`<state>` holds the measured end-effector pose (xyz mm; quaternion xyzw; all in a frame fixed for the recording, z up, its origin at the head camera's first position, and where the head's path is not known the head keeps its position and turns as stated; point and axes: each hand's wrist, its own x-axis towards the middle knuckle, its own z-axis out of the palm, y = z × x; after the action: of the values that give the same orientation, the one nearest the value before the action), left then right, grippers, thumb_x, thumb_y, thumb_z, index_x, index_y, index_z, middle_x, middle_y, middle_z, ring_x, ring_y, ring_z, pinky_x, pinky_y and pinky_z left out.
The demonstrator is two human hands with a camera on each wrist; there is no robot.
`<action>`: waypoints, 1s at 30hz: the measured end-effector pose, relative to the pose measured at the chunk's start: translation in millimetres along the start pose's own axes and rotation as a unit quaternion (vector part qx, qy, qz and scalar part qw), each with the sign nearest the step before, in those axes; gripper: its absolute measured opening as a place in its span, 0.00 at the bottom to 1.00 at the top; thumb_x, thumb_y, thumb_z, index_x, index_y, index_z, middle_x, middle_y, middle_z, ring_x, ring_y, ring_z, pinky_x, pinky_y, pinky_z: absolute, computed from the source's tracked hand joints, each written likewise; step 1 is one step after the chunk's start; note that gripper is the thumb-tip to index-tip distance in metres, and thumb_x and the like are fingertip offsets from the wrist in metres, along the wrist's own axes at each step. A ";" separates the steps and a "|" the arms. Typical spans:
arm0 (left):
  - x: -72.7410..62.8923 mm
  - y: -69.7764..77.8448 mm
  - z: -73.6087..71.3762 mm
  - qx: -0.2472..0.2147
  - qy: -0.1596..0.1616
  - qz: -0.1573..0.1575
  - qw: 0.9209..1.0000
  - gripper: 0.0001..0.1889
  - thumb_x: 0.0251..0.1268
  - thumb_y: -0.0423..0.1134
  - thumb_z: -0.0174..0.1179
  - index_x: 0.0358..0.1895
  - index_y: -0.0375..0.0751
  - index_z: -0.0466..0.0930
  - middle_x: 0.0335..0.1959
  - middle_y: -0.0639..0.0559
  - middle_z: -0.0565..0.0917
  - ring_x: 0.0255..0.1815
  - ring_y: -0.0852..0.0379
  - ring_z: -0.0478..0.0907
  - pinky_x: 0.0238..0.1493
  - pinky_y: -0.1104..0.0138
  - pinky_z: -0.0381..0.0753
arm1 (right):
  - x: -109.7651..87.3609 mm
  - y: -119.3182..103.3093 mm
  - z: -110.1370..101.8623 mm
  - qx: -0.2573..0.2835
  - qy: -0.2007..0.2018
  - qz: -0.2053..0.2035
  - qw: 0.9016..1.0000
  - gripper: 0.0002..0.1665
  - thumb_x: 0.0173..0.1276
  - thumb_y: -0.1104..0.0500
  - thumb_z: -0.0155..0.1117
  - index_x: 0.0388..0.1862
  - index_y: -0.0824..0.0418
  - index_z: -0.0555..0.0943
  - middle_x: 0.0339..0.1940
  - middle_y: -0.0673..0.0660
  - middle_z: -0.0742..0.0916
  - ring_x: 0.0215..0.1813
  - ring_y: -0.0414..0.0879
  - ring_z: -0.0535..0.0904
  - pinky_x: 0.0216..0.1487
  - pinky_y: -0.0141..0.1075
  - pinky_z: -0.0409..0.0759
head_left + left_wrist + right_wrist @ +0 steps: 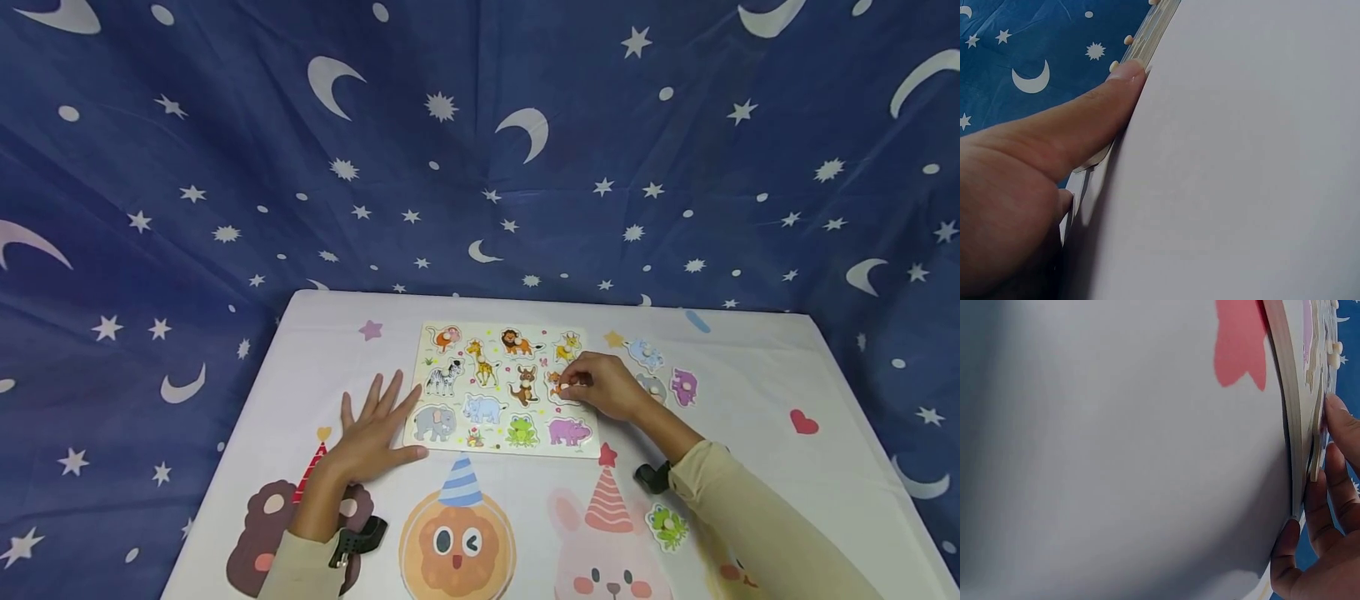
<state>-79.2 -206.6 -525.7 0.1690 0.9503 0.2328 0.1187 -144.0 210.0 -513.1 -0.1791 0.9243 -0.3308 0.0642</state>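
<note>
Cream rectangular board (472, 328) | left hand (371, 437) splayed at edge | right hand (606, 385) pinching orange cutout (554, 384)

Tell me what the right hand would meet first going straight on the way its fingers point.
Probably the kangaroo on the puzzle board, though how high the right hand sits above it is unclear.
</note>
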 end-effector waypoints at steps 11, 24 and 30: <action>-0.3 -1.3 0.6 0.001 -0.002 0.002 1.000 0.52 0.58 0.65 0.68 0.83 0.56 0.53 0.86 0.43 0.41 0.85 0.33 0.31 0.71 0.26 0.21 | -0.2 -0.3 0.8 -0.001 -0.006 0.001 1.000 0.08 0.58 0.57 0.81 0.34 0.49 0.89 0.30 0.44 0.83 0.33 0.40 0.74 0.36 0.32 0.74; -0.2 -1.8 1.3 0.005 -0.003 0.001 1.000 0.53 0.57 0.66 0.68 0.83 0.55 0.53 0.86 0.43 0.41 0.85 0.33 0.31 0.71 0.26 0.22 | 0.9 1.6 4.1 0.001 -0.008 -0.004 1.000 0.08 0.57 0.57 0.81 0.35 0.51 0.89 0.30 0.44 0.83 0.33 0.39 0.73 0.35 0.31 0.73; 0.8 -0.4 -0.1 0.003 0.000 0.001 1.000 0.52 0.57 0.65 0.69 0.83 0.55 0.53 0.86 0.43 0.42 0.85 0.33 0.31 0.71 0.26 0.22 | 2.3 2.1 2.8 -0.005 -0.004 -0.007 1.000 0.08 0.57 0.57 0.81 0.35 0.50 0.89 0.30 0.44 0.83 0.33 0.39 0.73 0.35 0.31 0.73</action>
<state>-80.0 -206.7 -525.9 0.1701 0.9510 0.2297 0.1182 -146.1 209.0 -516.6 -0.1875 0.9244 -0.3258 0.0648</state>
